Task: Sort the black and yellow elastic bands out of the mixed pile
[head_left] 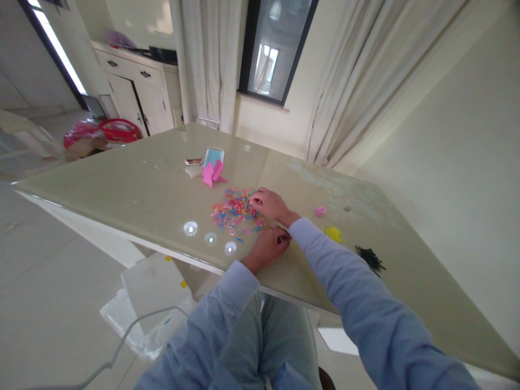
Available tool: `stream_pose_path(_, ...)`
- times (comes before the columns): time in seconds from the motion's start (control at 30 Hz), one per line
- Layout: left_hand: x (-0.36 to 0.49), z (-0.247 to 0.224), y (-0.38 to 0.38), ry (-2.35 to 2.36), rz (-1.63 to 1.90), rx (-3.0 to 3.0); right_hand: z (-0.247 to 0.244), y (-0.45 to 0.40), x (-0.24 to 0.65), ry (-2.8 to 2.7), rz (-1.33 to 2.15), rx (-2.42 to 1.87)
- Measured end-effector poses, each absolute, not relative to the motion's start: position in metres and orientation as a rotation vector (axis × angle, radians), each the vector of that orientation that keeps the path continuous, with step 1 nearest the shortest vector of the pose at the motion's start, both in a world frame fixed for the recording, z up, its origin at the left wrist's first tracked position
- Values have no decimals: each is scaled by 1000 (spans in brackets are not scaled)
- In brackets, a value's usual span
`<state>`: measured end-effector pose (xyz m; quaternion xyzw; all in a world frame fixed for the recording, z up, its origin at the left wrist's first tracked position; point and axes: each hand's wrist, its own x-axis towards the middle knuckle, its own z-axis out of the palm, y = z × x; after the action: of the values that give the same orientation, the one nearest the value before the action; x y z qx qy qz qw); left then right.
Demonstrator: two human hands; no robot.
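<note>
A loose pile of small multicoloured pieces (233, 208) lies spread on the glossy table. My right hand (269, 205) reaches over the pile's right edge, its fingers bent together; what they pinch is too small to make out. Close to the table's front edge, my left hand (271, 245) rests with curled fingers, and something small and pale shows at its fingertips. To the right lie a small pink bundle (320, 211), a yellow heap (333, 234) and a heap of dark strips (369, 258).
Behind the pile are a pink folded piece (214, 173), a blue and white packet (213, 156) and a small dark-and-pale item (193, 161). The table (162, 189) has its front edge near my lap. A white cabinet (138, 92) stands at the back left.
</note>
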<state>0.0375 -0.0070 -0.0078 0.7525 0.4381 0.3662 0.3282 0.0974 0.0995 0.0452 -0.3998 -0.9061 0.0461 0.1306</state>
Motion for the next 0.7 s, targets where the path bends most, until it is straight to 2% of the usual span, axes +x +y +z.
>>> stream_pose_path(0.2,38,-7,-7,1139,961,1954,41,67,115,-1866,992,-1081)
stream_pose_path(0.3,38,-6,-7,1164,912,1971,45,42,127,-1612,1251,-1080)
stream_pose_path(0.47,36,-7,-8,1165,870,2041,53,13,151,-1375,1432,-1014)
stream_pose_path(0.7,34,-14,-7,1147,995,2001,59,-11,183,-1270,1399,-950)
